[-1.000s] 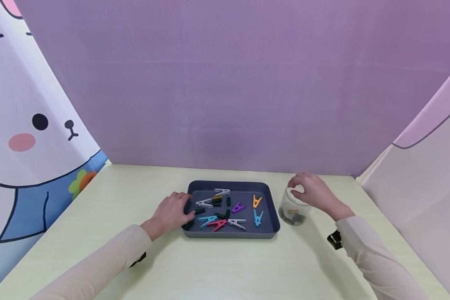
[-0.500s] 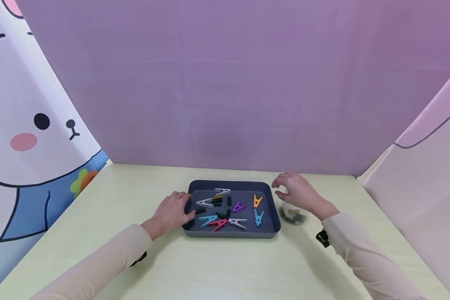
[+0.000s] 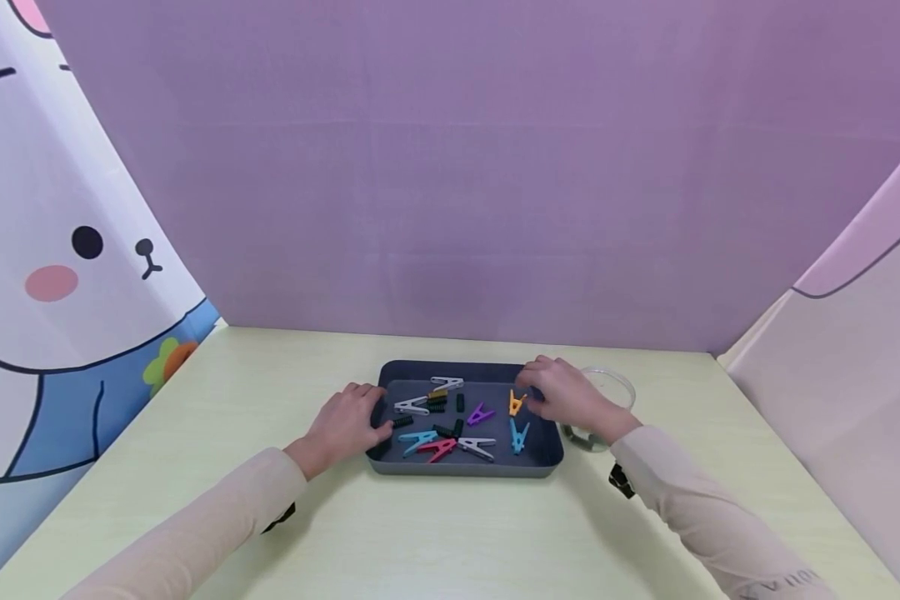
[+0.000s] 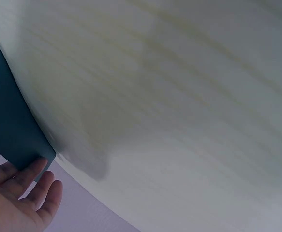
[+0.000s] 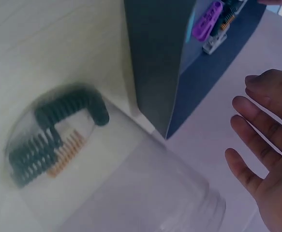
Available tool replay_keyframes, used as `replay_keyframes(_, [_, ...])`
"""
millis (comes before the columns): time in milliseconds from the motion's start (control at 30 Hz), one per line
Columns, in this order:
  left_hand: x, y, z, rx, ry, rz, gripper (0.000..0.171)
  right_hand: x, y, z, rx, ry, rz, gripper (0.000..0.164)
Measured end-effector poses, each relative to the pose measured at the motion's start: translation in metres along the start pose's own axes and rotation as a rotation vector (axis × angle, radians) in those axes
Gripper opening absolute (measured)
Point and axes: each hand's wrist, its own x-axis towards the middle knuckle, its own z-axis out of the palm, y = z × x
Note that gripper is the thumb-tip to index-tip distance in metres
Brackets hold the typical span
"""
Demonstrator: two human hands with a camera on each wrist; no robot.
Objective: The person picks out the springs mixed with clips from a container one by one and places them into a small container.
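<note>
A dark grey tray (image 3: 465,470) stands mid-table. In it lie several plastic clothespins, including a purple one (image 3: 480,414) and a light blue one (image 3: 519,437), among dark green ribbed, coil-like pieces (image 3: 460,403). My left hand (image 3: 341,422) holds the tray's left rim; in the left wrist view its fingers (image 4: 32,174) meet the tray corner. Above the tray's right end is my right hand (image 3: 566,395), fingertips overlapping an orange clothespin (image 3: 515,407). The right wrist view shows that hand's fingers spread and holding nothing.
A clear jar (image 3: 627,387) stands right of the tray, partly hidden by my right hand. Dark green ribbed pieces (image 5: 66,106) and a tan one (image 5: 68,152) lie at its bottom. A purple cloth (image 3: 450,183) backs the table, with printed cloths at both sides.
My right hand has moved left from over the jar's mouth to above the tray's right end. My left hand has stayed at the tray's left rim.
</note>
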Motion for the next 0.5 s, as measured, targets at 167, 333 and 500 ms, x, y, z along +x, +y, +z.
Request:
replay_keyframes(167, [0.0, 0.0, 0.0, -0.004, 0.003, -0.001, 0.055, 0.008, -0.007, 0.007, -0.014, -0.039, -0.006, 0.017])
replay_keyframes(333, [0.001, -0.001, 0.0, 0.0, 0.004, 0.001, 0.055, 0.017, -0.012, 0.014, -0.007, -0.095, -0.006, 0.02])
replay_keyframes(500, [0.001, -0.001, 0.001, 0.0, 0.001, -0.004, 0.055, 0.027, -0.015, 0.017, 0.009, -0.119, -0.062, 0.019])
